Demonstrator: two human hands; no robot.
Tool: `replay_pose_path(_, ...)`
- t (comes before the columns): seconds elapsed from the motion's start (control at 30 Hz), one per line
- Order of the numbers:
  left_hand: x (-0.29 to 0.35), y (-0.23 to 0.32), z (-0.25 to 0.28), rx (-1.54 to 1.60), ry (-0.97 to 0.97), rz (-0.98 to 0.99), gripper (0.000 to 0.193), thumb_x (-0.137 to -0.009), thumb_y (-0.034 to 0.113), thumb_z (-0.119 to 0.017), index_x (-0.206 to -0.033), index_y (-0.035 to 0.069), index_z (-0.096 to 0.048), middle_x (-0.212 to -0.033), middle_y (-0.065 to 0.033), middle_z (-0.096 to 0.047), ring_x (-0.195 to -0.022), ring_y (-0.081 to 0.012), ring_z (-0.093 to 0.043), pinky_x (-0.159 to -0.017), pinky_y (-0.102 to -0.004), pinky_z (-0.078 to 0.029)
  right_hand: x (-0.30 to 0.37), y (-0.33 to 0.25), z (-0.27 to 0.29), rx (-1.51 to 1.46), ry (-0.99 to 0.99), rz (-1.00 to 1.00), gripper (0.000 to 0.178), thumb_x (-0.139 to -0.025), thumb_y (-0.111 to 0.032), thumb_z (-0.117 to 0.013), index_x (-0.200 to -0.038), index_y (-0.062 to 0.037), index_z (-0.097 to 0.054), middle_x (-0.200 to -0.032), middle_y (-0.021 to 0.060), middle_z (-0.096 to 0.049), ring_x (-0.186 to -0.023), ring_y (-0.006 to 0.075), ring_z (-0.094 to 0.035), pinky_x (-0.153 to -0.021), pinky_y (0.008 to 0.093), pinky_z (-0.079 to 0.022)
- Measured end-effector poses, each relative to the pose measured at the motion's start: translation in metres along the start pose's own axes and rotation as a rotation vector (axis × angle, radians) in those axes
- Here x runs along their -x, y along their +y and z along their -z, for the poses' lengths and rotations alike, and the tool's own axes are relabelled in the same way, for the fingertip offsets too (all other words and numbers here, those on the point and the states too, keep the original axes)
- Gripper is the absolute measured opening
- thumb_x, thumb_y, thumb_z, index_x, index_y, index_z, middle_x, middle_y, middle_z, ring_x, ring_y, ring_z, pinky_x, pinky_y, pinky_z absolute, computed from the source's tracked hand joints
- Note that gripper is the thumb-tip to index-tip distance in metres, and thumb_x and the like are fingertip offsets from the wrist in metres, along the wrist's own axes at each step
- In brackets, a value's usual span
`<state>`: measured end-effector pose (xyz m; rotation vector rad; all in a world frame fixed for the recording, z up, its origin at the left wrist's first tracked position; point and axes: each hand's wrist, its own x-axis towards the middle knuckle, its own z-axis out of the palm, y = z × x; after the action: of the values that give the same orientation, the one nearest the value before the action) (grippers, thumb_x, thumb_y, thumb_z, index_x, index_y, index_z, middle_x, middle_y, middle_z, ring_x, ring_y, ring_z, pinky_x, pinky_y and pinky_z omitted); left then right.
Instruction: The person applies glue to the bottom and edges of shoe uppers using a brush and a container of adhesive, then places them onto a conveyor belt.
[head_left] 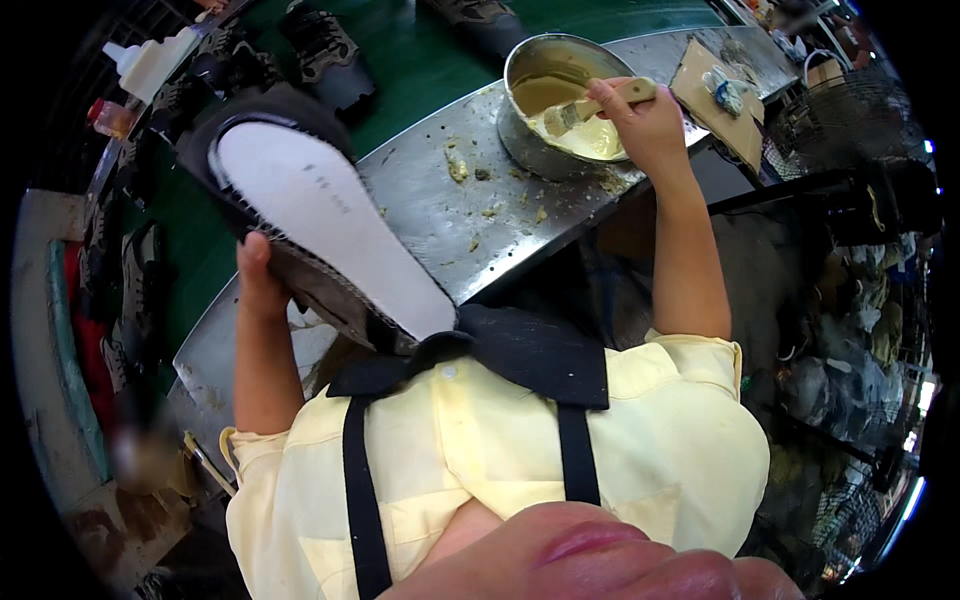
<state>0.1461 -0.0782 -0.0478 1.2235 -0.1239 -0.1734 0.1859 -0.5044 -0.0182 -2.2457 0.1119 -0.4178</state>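
Note:
My left hand [262, 283] grips a dark shoe upper [310, 290] by its side, thumb showing and the other fingers hidden behind it. The upper is turned with its white bottom board [300, 185] toward me, rough stitching running along the edge. At the right, my right hand [648, 122] is closed round the pale handle of a flat brush [585, 112]. The bristles hang inside a metal pot [513, 125] with cream-coloured glue [600, 138] in it; whether they touch the glue I cannot tell. The pot stands on a metal ledge [410, 200].
Dried glue crumbs [457, 165] dot the ledge. Beyond it runs a green conveyor belt [420, 60] carrying several dark shoes [325, 55]. A cardboard piece [718, 105] with a small blue-and-white item lies right of the pot. A wire fan guard [840, 115] stands farther right.

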Motion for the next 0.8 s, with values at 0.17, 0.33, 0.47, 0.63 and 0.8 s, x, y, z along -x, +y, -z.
replay_pose_path(0.17, -0.010, 0.007, -0.031, -0.103, -0.061, -0.028, 0.093, -0.061, 0.058, -0.070, -0.125, -0.002, -0.040, -0.116, -0.0111, -0.053, -0.106, -0.0224, -0.052, -0.088, -0.0344, -0.042, -0.004, -0.011, -0.011, 0.358, -0.090, 0.025, 0.041, -0.078, -0.047, -0.060, -0.082, -0.0078, -0.069, -0.070, 0.0120, -0.064, -0.069, 0.0289, -0.062, -0.065, 0.0341, -0.048)
replay_pose_path(0.33, -0.017, 0.003, -0.049, -0.090, -0.134, 0.065, 0.080, -0.062, 0.049, -0.068, -0.119, -0.002, -0.045, -0.108, -0.0104, -0.056, -0.096, -0.0198, -0.055, -0.083, -0.0316, -0.043, -0.005, -0.003, 0.010, -0.258, 0.115, 0.015, 0.035, -0.081, -0.038, -0.061, -0.084, -0.0039, -0.069, -0.077, 0.0060, -0.066, -0.070, 0.0137, -0.063, -0.062, 0.0256, -0.047)
replay_pose_path(0.47, -0.021, 0.002, -0.063, -0.041, -0.171, -0.007, 0.081, -0.061, 0.055, -0.071, -0.115, -0.001, -0.049, -0.102, -0.0076, -0.057, -0.093, -0.0165, -0.055, -0.080, -0.0296, -0.043, 0.001, -0.026, 0.020, -0.493, 0.251, -0.073, 0.024, -0.082, -0.024, -0.061, -0.082, -0.0001, -0.067, -0.075, 0.0052, -0.064, -0.062, 0.0088, -0.059, -0.051, 0.0174, -0.038)
replay_pose_path(0.63, -0.028, -0.010, -0.064, -0.081, -0.188, -0.068, 0.083, -0.064, 0.061, -0.069, -0.116, -0.001, -0.047, -0.105, -0.0048, -0.055, -0.095, -0.0128, -0.050, -0.084, -0.0279, -0.040, 0.002, -0.008, 0.024, -0.751, 0.353, -0.234, 0.027, -0.084, -0.026, -0.057, -0.080, -0.0007, -0.065, -0.067, 0.0041, -0.061, -0.053, 0.0083, -0.053, -0.046, 0.0189, -0.034)
replay_pose_path(0.8, -0.029, -0.004, -0.066, -0.144, -0.302, -0.157, 0.090, -0.064, 0.066, -0.066, -0.121, 0.000, -0.044, -0.111, -0.0053, -0.054, -0.101, -0.0127, -0.048, -0.090, -0.0276, -0.037, 0.002, -0.030, 0.014, -1.013, 0.360, -0.245, 0.024, -0.083, -0.025, -0.059, -0.079, -0.0015, -0.062, -0.070, 0.0060, -0.061, -0.053, 0.0110, -0.053, -0.048, 0.0194, -0.038)
